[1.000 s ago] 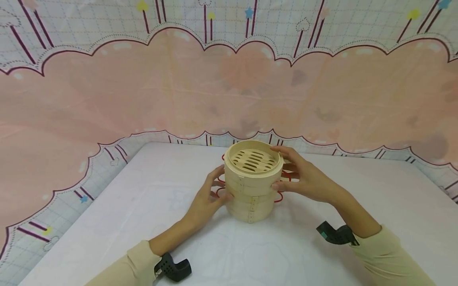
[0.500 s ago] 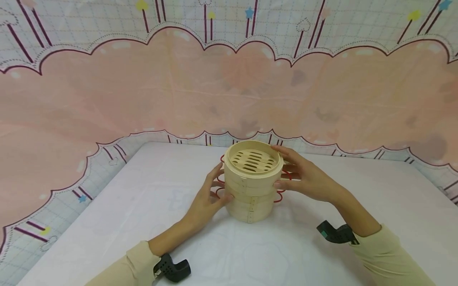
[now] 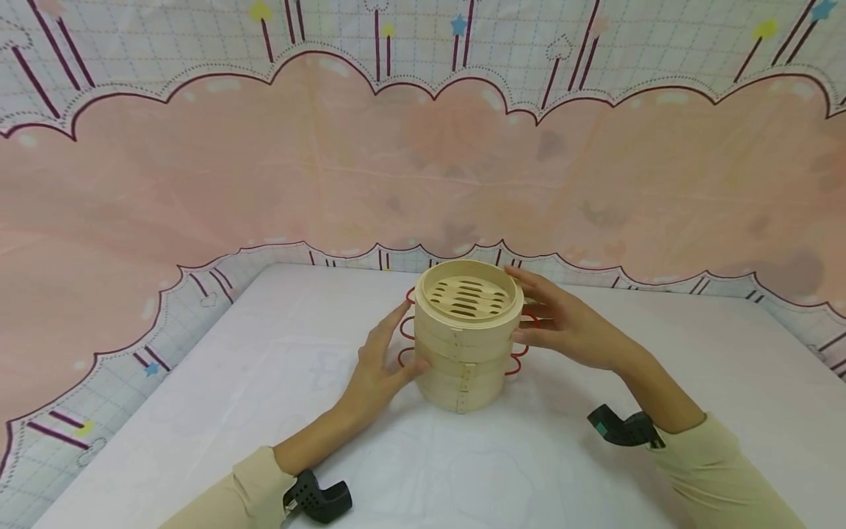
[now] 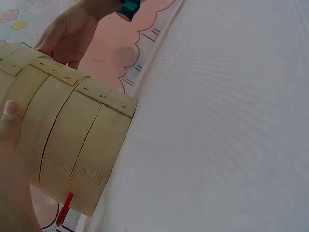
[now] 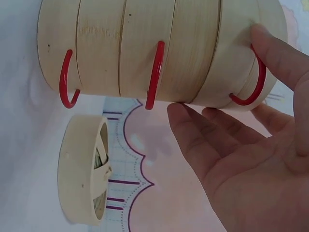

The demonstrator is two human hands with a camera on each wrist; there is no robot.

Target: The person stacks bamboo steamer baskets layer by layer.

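Note:
A stack of round bamboo steamer baskets (image 3: 463,367) stands upright on the white table, its slotted top tier uncovered. Red loop handles (image 5: 154,75) stick out at its sides. On its left side my left hand (image 3: 380,367) has its fingers spread, the index fingertip near the upper rim and the thumb (image 4: 10,123) against the front wall. At the right side is my right hand (image 3: 571,323), fingers extended and loosely spread, its thumb right at the upper wall. The right wrist view shows the fingertips close along the stack's far side.
A bamboo steamer lid (image 5: 77,169) with a strap handle lies behind the stack, hidden in the head view. The white tabletop (image 3: 277,323) reaches back to a patterned cloth backdrop (image 3: 396,162). A black wrist camera (image 3: 317,496) sits on each forearm.
My right hand has drawn back slightly to the right, its fingers loosening from the rim. The left hand's fingers have straightened and spread more. The stack stays in place.

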